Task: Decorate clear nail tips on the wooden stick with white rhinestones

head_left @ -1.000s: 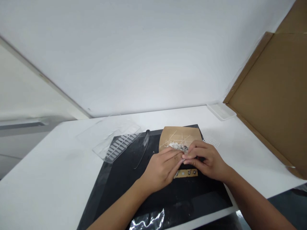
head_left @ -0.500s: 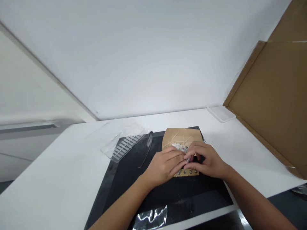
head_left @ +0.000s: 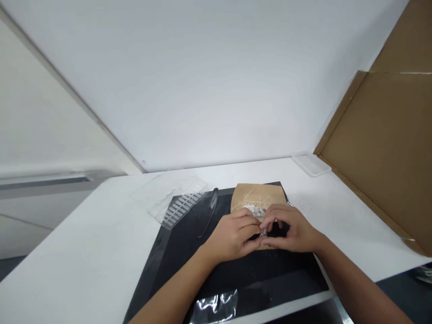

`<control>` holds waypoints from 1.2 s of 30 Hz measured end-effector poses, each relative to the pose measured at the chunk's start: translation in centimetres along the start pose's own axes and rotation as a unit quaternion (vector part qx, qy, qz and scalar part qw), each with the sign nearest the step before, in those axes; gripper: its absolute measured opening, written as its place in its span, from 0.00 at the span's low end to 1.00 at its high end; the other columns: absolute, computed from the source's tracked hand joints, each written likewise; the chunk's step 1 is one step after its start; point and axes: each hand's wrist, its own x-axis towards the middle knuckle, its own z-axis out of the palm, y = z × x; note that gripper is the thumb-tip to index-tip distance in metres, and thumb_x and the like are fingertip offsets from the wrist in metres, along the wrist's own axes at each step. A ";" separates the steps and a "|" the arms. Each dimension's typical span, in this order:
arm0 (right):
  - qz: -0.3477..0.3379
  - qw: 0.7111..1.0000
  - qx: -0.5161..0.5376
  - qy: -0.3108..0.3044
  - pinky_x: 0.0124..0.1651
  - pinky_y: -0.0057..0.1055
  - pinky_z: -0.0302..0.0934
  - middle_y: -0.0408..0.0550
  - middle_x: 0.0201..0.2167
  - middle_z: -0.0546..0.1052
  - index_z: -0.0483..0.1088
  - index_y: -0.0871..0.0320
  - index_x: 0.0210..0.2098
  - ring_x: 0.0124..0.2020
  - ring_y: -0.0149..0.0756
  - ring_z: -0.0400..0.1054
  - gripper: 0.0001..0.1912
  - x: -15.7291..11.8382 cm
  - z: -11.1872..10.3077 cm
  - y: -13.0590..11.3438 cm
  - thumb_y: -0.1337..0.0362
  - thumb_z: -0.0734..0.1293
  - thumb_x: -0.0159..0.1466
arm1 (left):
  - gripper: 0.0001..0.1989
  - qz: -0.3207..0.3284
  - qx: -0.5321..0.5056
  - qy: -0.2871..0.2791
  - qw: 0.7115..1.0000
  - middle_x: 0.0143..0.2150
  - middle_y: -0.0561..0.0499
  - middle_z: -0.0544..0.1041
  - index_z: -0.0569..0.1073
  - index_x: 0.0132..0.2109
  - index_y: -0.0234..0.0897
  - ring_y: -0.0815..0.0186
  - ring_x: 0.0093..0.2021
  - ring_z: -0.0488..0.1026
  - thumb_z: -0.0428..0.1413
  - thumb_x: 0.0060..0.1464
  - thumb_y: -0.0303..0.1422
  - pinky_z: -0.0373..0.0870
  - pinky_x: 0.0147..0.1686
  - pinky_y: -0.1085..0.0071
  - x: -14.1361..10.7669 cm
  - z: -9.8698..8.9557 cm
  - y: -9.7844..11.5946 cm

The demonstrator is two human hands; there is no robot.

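Over the front part of a brown sheet [head_left: 241,193], my left hand [head_left: 234,236] and my right hand [head_left: 293,229] meet at the fingertips. Both are closed in a pinch on a small clear, shiny piece [head_left: 263,233], too small to name further. Just behind the fingers, a heap of white and greyish bits [head_left: 254,210] lies on the sheet, with thin pale strands [head_left: 249,194] beyond it. My fingers cover much of the sheet's front edge. The sheet rests on a black mat [head_left: 270,279].
Left of the sheet lies a slim, dark-handled, curved tool [head_left: 213,202]. A clear slotted plastic tray [head_left: 182,209] and clear plastic sheeting [head_left: 148,193] overlap the mat's left corner. Right are white mesh [head_left: 300,204], a white shallow tray [head_left: 312,165] and a cardboard wall [head_left: 388,157].
The fingertips have shifted slightly toward the sheet's front edge, and the clear piece shows more plainly between them. The row of small round metal pieces seen there earlier is now hidden.
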 end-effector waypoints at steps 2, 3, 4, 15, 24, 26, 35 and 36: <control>-0.001 1.000 -0.009 -0.012 0.32 0.29 0.66 0.44 0.37 0.80 0.78 0.53 0.44 0.35 0.32 0.75 0.13 -0.1 -0.1 0.0 0.58 0.79 0.63 | 0.13 -0.002 -0.003 -0.014 1.000 0.36 0.47 0.83 0.77 0.42 0.36 0.62 0.37 0.78 0.66 0.61 0.41 0.80 0.41 0.65 -0.1 -0.1 -0.2; -0.004 1.000 -0.014 -0.016 0.33 0.29 0.66 0.44 0.37 0.80 0.78 0.53 0.45 0.35 0.33 0.75 0.13 -0.1 -0.2 0.0 0.58 0.79 0.63 | 0.17 -0.002 -0.005 -0.023 1.000 0.36 0.47 0.83 0.77 0.43 0.36 0.61 0.38 0.78 0.67 0.59 0.46 0.80 0.42 0.63 -0.2 -0.2 -0.3; -0.008 1.000 -0.020 -0.018 0.34 0.29 0.66 0.44 0.38 0.80 0.78 0.53 0.45 0.36 0.33 0.75 0.13 -0.1 -0.3 0.0 0.58 0.79 0.64 | 0.22 0.001 -0.007 -0.030 1.000 0.36 0.46 0.83 0.77 0.44 0.36 0.60 0.38 0.79 0.67 0.56 0.50 0.80 0.44 0.62 -0.3 -0.3 -0.4; 0.009 0.994 -0.070 -0.080 0.45 0.33 0.68 0.42 0.37 0.82 0.73 0.52 0.38 0.38 0.35 0.77 0.09 -0.4 -0.1 0.5 0.58 0.76 0.65 | 0.29 0.019 -0.004 -0.068 0.997 0.33 0.47 0.80 0.77 0.41 0.36 0.58 0.38 0.77 0.68 0.50 0.59 0.79 0.44 0.61 -0.8 -0.7 -1.3; 0.023 0.989 -0.111 -0.097 0.43 0.32 0.66 0.41 0.36 0.83 0.76 0.52 0.40 0.37 0.35 0.77 0.11 -0.6 0.1 1.1 0.55 0.77 0.64 | 0.26 0.018 -0.005 -0.086 0.996 0.31 0.48 0.77 0.77 0.38 0.37 0.58 0.39 0.76 0.68 0.51 0.57 0.78 0.43 0.63 -1.0 -0.5 -1.4; 0.018 0.989 -0.109 -0.100 0.45 0.34 0.67 0.42 0.38 0.83 0.76 0.51 0.42 0.39 0.37 0.77 0.12 -0.6 0.1 1.1 0.56 0.78 0.63 | 0.26 0.017 -0.014 -0.084 0.996 0.30 0.49 0.77 0.77 0.38 0.37 0.60 0.37 0.76 0.68 0.52 0.56 0.78 0.44 0.63 -1.0 -0.4 -1.5; 0.017 0.977 -0.177 -0.121 0.45 0.37 0.66 0.44 0.33 0.78 0.77 0.49 0.44 0.48 0.45 0.69 0.16 -0.9 0.0 -0.2 0.59 0.81 0.58 | 0.25 0.038 -0.015 -0.079 0.996 0.28 0.50 0.76 0.75 0.34 0.38 0.59 0.35 0.74 0.68 0.51 0.56 0.77 0.40 0.63 -1.0 -0.1 -1.5; 0.018 0.976 -0.178 -0.122 0.45 0.37 0.65 0.44 0.33 0.78 0.77 0.49 0.44 0.48 0.45 0.68 0.16 -0.9 0.0 -0.2 0.60 0.81 0.58 | 0.25 0.041 -0.015 -0.077 0.996 0.27 0.50 0.75 0.75 0.33 0.38 0.59 0.35 0.74 0.68 0.51 0.56 0.76 0.38 0.63 -1.0 0.0 -1.5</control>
